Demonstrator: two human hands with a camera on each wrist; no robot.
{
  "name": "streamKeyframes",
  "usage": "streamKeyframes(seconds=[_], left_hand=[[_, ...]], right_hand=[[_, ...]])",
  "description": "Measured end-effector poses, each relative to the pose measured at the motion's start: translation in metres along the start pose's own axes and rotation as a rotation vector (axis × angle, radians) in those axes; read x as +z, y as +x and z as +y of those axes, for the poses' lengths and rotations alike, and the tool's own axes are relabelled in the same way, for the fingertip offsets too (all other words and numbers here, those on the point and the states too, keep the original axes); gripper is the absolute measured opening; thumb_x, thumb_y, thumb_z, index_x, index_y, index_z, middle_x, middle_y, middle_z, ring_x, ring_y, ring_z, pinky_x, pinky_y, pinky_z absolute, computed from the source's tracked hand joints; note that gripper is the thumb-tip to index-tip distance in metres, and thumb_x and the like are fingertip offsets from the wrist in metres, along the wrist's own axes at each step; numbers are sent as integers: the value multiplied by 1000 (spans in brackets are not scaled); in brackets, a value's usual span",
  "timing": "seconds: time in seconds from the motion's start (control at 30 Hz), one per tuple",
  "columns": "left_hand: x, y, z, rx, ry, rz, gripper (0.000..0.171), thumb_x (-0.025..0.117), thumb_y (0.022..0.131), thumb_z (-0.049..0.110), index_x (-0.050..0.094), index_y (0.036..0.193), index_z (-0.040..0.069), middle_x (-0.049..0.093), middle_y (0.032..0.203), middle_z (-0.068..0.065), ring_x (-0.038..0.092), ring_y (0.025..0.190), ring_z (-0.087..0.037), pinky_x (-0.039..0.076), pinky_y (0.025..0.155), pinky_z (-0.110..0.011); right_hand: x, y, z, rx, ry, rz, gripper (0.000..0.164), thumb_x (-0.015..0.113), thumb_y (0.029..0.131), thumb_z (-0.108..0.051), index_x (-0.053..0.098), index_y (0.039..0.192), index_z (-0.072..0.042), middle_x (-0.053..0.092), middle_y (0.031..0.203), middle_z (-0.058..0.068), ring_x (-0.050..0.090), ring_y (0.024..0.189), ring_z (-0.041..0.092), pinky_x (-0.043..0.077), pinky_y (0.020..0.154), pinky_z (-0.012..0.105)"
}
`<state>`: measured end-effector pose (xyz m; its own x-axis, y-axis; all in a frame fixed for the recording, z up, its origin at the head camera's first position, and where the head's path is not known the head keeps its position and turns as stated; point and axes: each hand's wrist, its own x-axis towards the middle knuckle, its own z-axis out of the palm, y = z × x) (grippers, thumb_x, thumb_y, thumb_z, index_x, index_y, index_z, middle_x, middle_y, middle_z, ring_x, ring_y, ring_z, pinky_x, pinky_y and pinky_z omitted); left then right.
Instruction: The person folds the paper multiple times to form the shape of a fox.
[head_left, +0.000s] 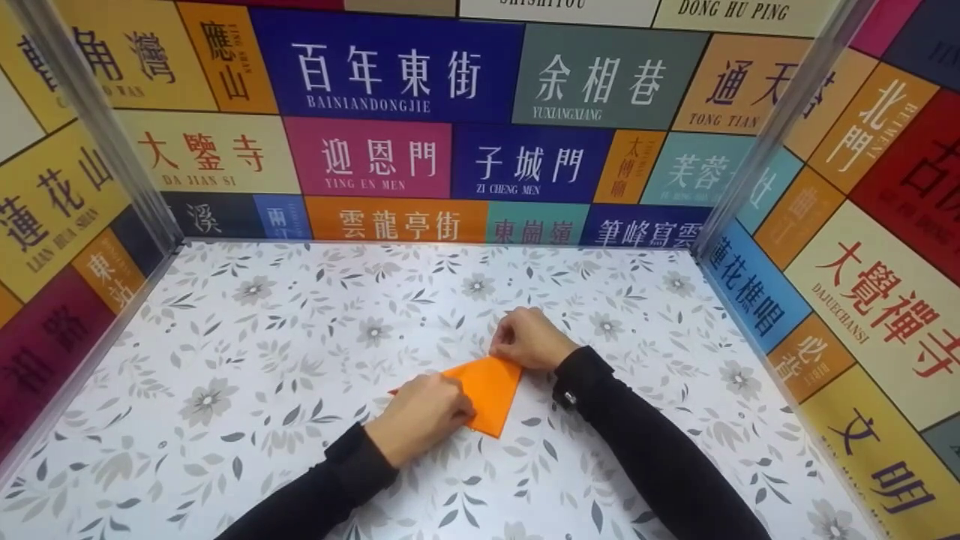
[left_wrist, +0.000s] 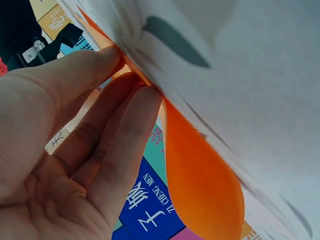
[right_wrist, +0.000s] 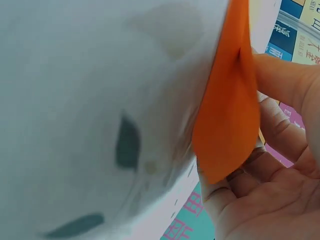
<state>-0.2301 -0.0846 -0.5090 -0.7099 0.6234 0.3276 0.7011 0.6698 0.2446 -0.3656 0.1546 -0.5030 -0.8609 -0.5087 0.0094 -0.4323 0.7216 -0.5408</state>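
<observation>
A sheet of orange paper [head_left: 491, 390], folded over, lies on the patterned tabletop between the two hands. My left hand [head_left: 426, 411] covers its left part, with curled fingers and thumb on the paper. In the left wrist view the left fingertips [left_wrist: 146, 95] meet the paper edge close to the table, and the paper [left_wrist: 202, 175] bulges in a rounded loop beyond them. At the far corner, my right hand [head_left: 534, 339] pinches the sheet. The right wrist view shows the paper [right_wrist: 227, 115] bent in a curve, the right thumb [right_wrist: 280, 75] against it and the fingers behind.
White tabletop [head_left: 300, 300] with grey flowers and leaves lies under both hands. Colourful panels with printed place names [head_left: 386, 71] stand along the back and both sides. Clear corner strips [head_left: 135, 165] join them. Black sleeves [head_left: 630, 427] cover both forearms.
</observation>
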Motion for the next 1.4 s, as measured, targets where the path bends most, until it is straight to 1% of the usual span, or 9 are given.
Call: streamKeyframes(seconds=[0.2,0.3,0.47,0.63,0.83,1.07,1.4], left_hand=[[0,0,0,-8,-8,1,19,88,96,7,88,80,17,82,76,2,73,69,-22,60,63,-36],[0,0,0,-15,-14,-4,17,88,97,8,90,82,18,83,78,1,74,70,-21,62,65,-37],[0,1,0,-27,-16,-23,14,88,99,10,91,88,18,85,81,1,74,72,-19,64,68,-36],[-1,1,0,-34,-21,-28,13,88,99,10,92,89,17,85,82,0,74,73,-19,64,69,-36],[-1,1,0,-34,-42,-20,12,89,98,9,92,90,17,83,80,0,73,72,-17,64,69,-35],[1,1,0,-15,-30,-2,19,87,94,3,88,81,16,80,75,1,69,70,-18,59,65,-34],[1,1,-1,-30,-56,-19,16,88,96,5,91,86,16,83,78,0,72,72,-19,62,69,-34]], right_hand=[[-7,-4,11,20,2,7,5,92,99,-14,90,95,-13,81,83,-1,61,74,9,52,74,25],[-11,-5,17,9,-7,19,5,91,98,-12,90,93,-12,81,83,0,62,75,10,53,76,26],[-17,-8,29,16,-15,40,5,90,97,-10,89,92,-11,82,84,1,64,78,11,55,81,29],[-24,-12,41,54,-3,55,4,90,97,-11,90,93,-11,83,86,2,64,77,12,54,80,29],[-32,-16,52,103,-6,76,7,91,99,-13,89,93,-11,80,85,3,62,77,13,52,80,30],[-35,-19,56,120,-13,88,8,91,100,-13,88,93,-8,79,84,5,62,79,15,51,81,32],[-33,-21,54,121,-11,112,7,89,99,-11,88,92,-10,80,85,4,63,78,14,52,81,33]])
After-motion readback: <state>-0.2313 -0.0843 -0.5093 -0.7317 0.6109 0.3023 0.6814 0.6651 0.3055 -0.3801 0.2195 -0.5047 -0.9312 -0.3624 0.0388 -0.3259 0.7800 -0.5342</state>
